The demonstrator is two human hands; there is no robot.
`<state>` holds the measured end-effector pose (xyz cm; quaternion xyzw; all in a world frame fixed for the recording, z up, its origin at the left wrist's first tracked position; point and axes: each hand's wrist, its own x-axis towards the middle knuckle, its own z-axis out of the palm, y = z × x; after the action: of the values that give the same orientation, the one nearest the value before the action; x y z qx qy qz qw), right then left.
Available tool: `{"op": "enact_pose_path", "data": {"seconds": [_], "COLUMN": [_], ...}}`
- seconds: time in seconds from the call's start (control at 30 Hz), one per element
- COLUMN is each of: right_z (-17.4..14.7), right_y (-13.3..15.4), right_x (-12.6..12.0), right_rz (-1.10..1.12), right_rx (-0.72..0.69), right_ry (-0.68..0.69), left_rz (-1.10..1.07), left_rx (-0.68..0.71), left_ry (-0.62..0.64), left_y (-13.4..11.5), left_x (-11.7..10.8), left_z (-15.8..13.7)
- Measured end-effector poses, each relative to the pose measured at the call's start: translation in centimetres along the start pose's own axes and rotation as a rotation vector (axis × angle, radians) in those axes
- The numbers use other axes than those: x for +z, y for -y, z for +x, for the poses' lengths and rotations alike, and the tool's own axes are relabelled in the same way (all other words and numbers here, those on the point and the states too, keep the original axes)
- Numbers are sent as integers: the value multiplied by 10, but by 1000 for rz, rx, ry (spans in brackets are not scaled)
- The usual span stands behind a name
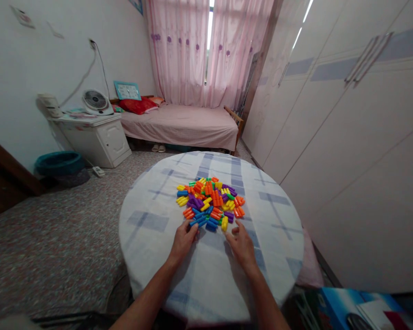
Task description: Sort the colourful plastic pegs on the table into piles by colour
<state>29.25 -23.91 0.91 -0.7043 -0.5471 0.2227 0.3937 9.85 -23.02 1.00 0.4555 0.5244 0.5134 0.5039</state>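
Pile of plastic blocks (217, 198) sits mid-table, loosely heaped, in orange, yellow, blue, purple and green; most look like short tubes joined side by side. Table (151, 247) round, under a white cloth with blue-grey bands and checks. My left hand (183, 239) is at the near left edge of the pile, thumb and first finger at the near end of a blue block (198, 222); contact looks likely, but I cannot tell whether these fingers grip it or merely rest against it. My right hand (242, 245) is at the near right edge, fingers released and parted, holding nothing, thumb just beside a yellow block (224, 223) that stands at the front of the heap. A purple block (229, 217) lies just behind that yellow one, and an orange block (239, 211) lies beyond my right fingertips. Both forearms reach in over the near side of the cloth. Beyond the table: a bed (182, 123) with a pink sheet and a red pillow (137, 106), pink curtains (179, 64) behind it. To the left, a small fan (95, 99) on a white cabinet (114, 143), a teal-lined bin (59, 162) on the floor nearby. Along the right, a tall pale wardrobe (347, 151).
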Motion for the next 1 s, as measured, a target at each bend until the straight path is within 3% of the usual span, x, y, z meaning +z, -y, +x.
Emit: {"op": "enact_pose_path", "data": {"seconds": [0.17,0.27,0.4,0.57,0.67,0.73,0.93,1.0], "right_z": [17,31,59,89,96,96,97,96], "right_y": [16,31,54,78,70,54,-16,-31], "right_x": [19,31,40,34,26,20,-1,-2], "right_rz": [88,288,518,587,462,379,120,87], "right_rx": [-58,70,153,-34,-177,-193,-33,33], "right_ry": [42,102,240,315,216,119,-319,-372], "left_rz": [39,78,67,74,245,335,554,609], "left_rx": [-21,-14,80,159,292,362,453,425], "left_ry": [83,115,130,87,-63,-158,-385,-438], "left_y": [11,8,-20,-55,-50,-38,5,15], "left_x": [9,17,21,17,4,-9,-51,-60], "left_z": [18,27,48,86,96,95,82,82]}}
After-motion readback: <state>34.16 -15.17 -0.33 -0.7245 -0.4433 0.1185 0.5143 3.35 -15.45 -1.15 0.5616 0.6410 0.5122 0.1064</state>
